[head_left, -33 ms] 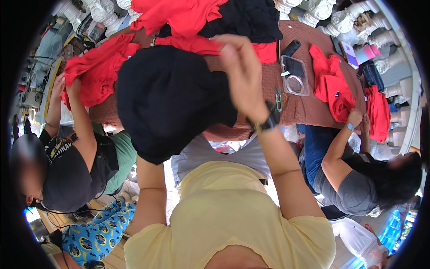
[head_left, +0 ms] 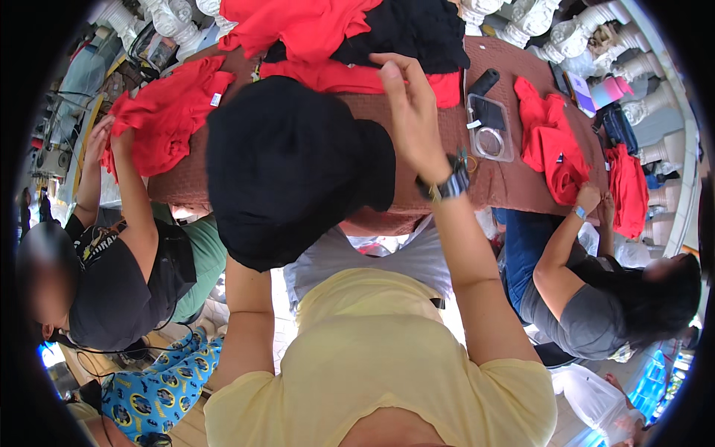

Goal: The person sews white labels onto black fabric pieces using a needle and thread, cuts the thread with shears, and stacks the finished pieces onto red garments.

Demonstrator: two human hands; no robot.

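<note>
A black cloth garment (head_left: 298, 171) is raised in front of me over the near edge of the table, bulging out like a hood. My left forearm (head_left: 249, 305) goes up beneath it, and the cloth hides my left hand and its fingers. To the right of the garment is my right hand (head_left: 411, 112), held up with thumb and fingers apart and nothing between them. A dark watch (head_left: 449, 181) is on that wrist. Thread snips (head_left: 463, 155) lie partly hidden behind the wrist.
Red garments (head_left: 298, 26) and black garments (head_left: 410, 37) are heaped on the brown-covered table (head_left: 491, 190). A clear plastic box (head_left: 488, 130) sits at right. Co-workers on both sides handle a left red garment (head_left: 167, 112) and a right red garment (head_left: 551, 138).
My right hand has shifted a little right, away from the black garment. The garment has moved slightly right and its shape has changed. The left co-worker's red garment has shifted, showing a white tag.
</note>
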